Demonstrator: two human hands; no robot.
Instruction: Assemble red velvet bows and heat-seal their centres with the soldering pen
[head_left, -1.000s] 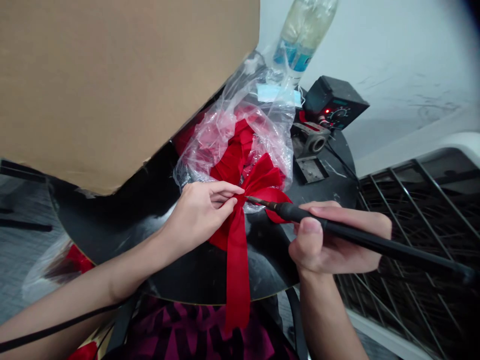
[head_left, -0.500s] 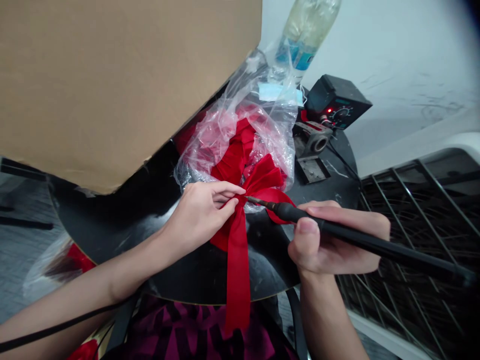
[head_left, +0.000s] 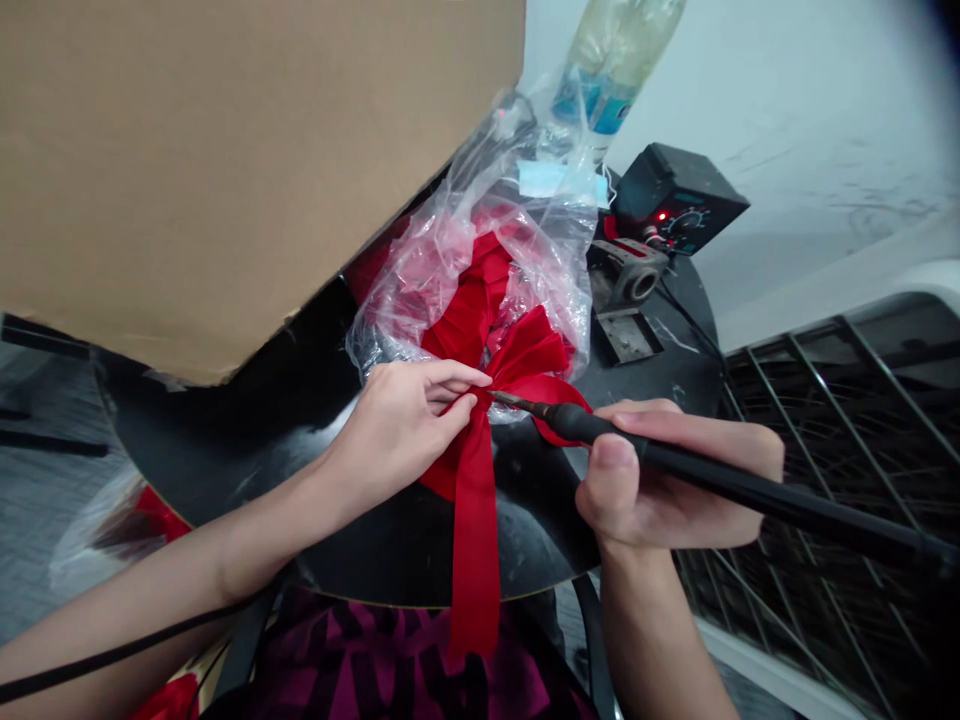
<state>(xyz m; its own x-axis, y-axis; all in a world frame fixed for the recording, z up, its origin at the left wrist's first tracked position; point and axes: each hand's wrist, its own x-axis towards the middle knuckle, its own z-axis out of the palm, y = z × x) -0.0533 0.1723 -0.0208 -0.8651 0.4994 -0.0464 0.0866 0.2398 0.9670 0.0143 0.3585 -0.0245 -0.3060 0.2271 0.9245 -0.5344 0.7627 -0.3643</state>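
A red ribbon bow point(head_left: 529, 352) is pinched at its gathered centre by the fingertips of my left hand point(head_left: 409, 415). One long tail hangs down over the table's front edge, while another curves to the right. My right hand point(head_left: 679, 475) is closed around the black handle of a soldering iron point(head_left: 600, 428). The iron's metal tip touches the bow's centre, just beside my left fingertips. Behind the bow, a clear plastic bag point(head_left: 420, 270) holds more red fabric. Exactly what lies under the left fingertips is hidden.
A large cardboard box point(head_left: 247, 160) covers the left of the round black table point(head_left: 360, 560). At the right stand a soldering station point(head_left: 679, 200) with a red light, an iron holder point(head_left: 634, 272) and a small tray point(head_left: 628, 337). Behind is a plastic bottle point(head_left: 615, 70); a metal rack point(head_left: 840, 430) stands right.
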